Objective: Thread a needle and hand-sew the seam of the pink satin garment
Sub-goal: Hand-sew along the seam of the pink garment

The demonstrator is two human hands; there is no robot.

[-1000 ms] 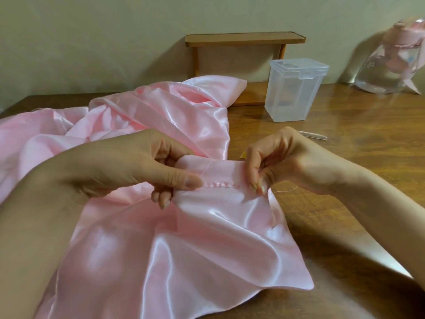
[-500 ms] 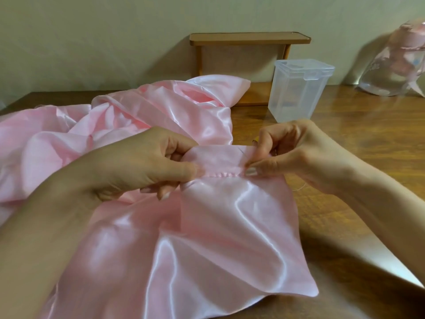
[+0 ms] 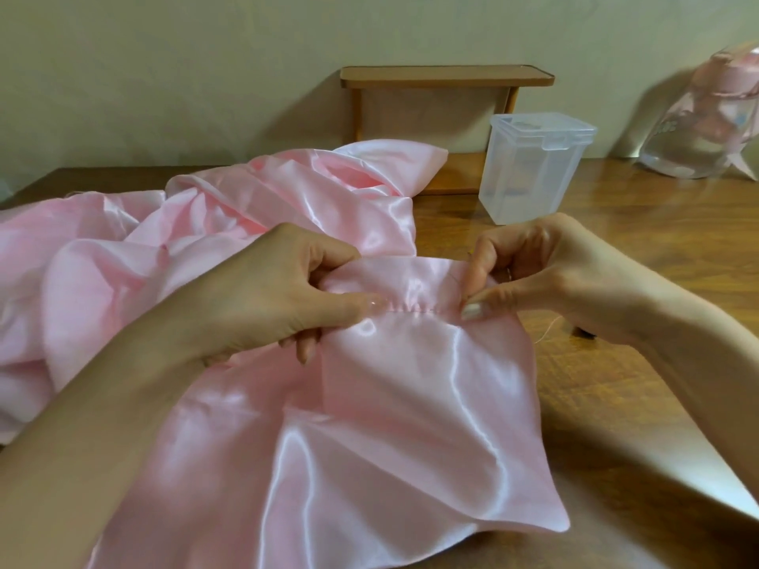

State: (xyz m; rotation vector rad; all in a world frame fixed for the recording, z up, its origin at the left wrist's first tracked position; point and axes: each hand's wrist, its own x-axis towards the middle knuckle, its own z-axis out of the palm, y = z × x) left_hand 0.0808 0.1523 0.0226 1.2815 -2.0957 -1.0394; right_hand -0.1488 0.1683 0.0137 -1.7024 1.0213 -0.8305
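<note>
The pink satin garment (image 3: 402, 412) lies spread over the wooden table, bunched up at the left. A folded seam (image 3: 410, 308) with a row of small puckered stitches runs between my hands. My left hand (image 3: 279, 293) pinches the fabric at the seam's left end, thumb on top. My right hand (image 3: 530, 273) pinches the seam's right end between thumb and forefinger. A thin pink thread (image 3: 548, 328) trails out below my right wrist. The needle itself is hidden in my right fingers.
A clear lidded plastic box (image 3: 534, 170) stands behind my right hand. A small wooden shelf (image 3: 445, 78) sits against the wall. A clear bottle with pink fittings (image 3: 710, 121) is at the far right. Bare wooden table (image 3: 640, 223) extends to the right.
Both hands lifted the seam slightly and my right hand turned, its thumb now pressing on top of the seam's right end. The stitches between the hands look gathered.
</note>
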